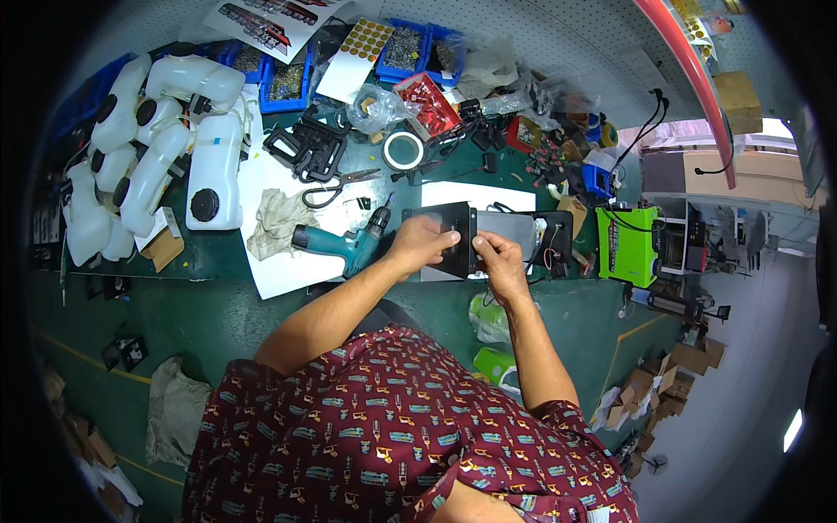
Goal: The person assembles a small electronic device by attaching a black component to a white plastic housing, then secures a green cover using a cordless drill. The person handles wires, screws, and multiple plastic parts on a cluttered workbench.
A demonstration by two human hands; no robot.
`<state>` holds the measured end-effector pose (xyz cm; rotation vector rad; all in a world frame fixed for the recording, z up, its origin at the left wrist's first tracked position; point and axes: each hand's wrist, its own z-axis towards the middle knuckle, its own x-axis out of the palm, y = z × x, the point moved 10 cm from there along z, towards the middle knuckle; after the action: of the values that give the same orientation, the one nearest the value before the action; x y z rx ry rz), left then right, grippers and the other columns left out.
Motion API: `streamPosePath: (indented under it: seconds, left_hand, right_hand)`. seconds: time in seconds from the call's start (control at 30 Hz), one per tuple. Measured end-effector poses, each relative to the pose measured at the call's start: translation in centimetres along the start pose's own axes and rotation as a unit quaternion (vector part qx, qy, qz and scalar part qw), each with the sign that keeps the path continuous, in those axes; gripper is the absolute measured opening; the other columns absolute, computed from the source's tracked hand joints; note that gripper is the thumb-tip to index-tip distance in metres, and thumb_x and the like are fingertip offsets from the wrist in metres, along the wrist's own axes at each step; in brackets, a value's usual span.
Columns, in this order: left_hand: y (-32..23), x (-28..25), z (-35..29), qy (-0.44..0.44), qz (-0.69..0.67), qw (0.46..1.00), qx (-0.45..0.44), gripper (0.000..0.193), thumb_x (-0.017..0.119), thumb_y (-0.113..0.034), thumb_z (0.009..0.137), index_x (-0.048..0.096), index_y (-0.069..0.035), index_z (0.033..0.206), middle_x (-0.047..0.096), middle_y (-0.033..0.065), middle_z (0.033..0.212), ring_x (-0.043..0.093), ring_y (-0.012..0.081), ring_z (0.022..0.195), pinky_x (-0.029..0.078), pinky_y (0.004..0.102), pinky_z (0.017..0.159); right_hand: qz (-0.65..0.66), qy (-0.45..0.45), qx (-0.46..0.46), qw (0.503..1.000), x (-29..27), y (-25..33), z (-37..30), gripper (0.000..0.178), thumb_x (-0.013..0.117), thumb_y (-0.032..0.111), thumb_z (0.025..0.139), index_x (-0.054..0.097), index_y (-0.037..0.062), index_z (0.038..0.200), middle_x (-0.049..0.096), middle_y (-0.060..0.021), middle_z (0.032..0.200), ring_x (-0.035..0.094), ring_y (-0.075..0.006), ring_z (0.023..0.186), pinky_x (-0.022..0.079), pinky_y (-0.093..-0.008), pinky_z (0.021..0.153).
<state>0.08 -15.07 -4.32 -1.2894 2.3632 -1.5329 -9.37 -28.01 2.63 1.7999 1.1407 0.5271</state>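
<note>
My left hand (417, 245) grips a flat black panel (455, 218) from its left side, thumb lying across the face. At the panel's right edge, the fingertips of my right hand (502, 265) are pinched together; any small part between them is hidden. Just right of the panel lies an opened black housing (558, 228) with a grey block (514, 231) and thin wires. A teal cordless drill (344, 246) rests left of my left hand, its chuck pointing up and away. Scissors (336, 187) lie beyond the drill, near a crumpled rag (281, 223).
White plastic tanks (215, 166) crowd the bench's left. Along the back stand blue bins (286, 84) of small hardware, a red box (427, 106) and a white tape roll (403, 151). Black plastic brackets (309, 146) lie nearer. A bright green machine (628, 246) stands at the right end.
</note>
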Motion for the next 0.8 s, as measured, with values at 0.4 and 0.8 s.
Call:
streamPosePath:
  seconds: [0.4, 0.8]
  left_hand:
    - [0.5, -0.1, 0.7, 0.013, 0.003, 1.0, -0.006, 0.05, 0.085, -0.037, 0.087, 0.062, 0.002, 0.109, 0.072, 0.0083, 0.096, 0.069, 0.0138, 0.081, 0.062, 0.0292, 0.07]
    - [0.9, -0.7, 0.9, 0.033, -0.011, 0.999, -0.033, 0.052, 0.081, -0.04, 0.091, 0.062, 0.002, 0.116, 0.07, 0.0081, 0.098, 0.069, 0.0145, 0.089, 0.063, 0.0311, 0.075]
  right_hand:
    - [-0.019, 0.014, 0.015, 1.0, 0.1, 0.4, 0.1, 0.029, 0.065, 0.017, 0.102, 0.071, -0.0022, 0.123, 0.074, -0.005, 0.101, 0.067, -0.0119, 0.082, 0.059, -0.0296, 0.069]
    - [-0.013, 0.015, 0.025, 0.999, 0.0, 0.1, 0.2, 0.027, 0.065, 0.016, 0.102, 0.071, -0.0018, 0.122, 0.074, -0.0051, 0.101, 0.069, -0.0132, 0.081, 0.061, -0.0316, 0.069]
